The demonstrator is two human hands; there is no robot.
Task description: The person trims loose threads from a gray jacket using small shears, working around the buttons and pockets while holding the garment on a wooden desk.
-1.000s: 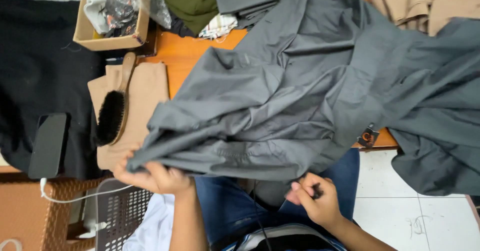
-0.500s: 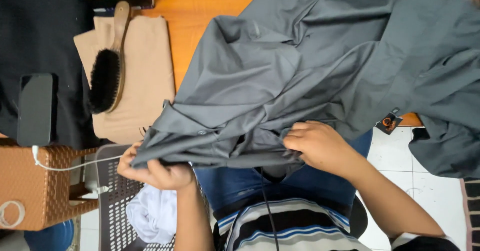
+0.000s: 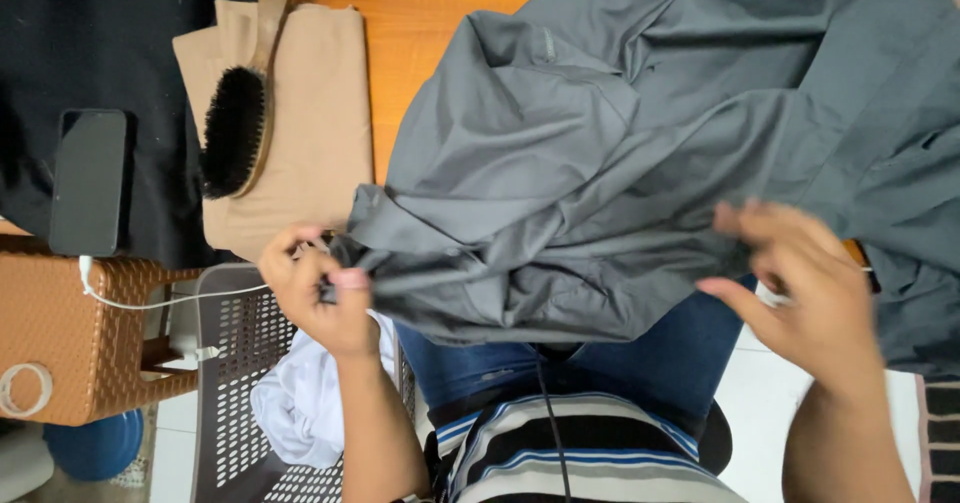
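- A black phone [image 3: 88, 181] is seen lying on dark cloth [image 3: 90, 53] at the far left, with a white cable [image 3: 150, 301] running past a brown woven basket [image 3: 70, 333]; these are well apart from the work.
- A wooden-backed brush [image 3: 240, 113] is laid on a folded tan cloth [image 3: 290, 133] on the orange tabletop [image 3: 430, 23], just beside the garment's edge, where it could be swept aside if the fabric is dragged leftward.
- The left hand [image 3: 315, 298] is closed in a pinch on a corner of the grey shirt [image 3: 620, 153], just above a grey perforated basket [image 3: 240, 363] holding white cloth [image 3: 300, 413].
- The grey shirt is spread over the tabletop and draped toward the lap; for a clean hold, the pinched edge is best kept taut and the bunched folds drawn flat.
- The right hand [image 3: 805, 293] is seen blurred, fingers spread open, at the shirt's lower right edge; whether any fabric is gripped cannot be told.
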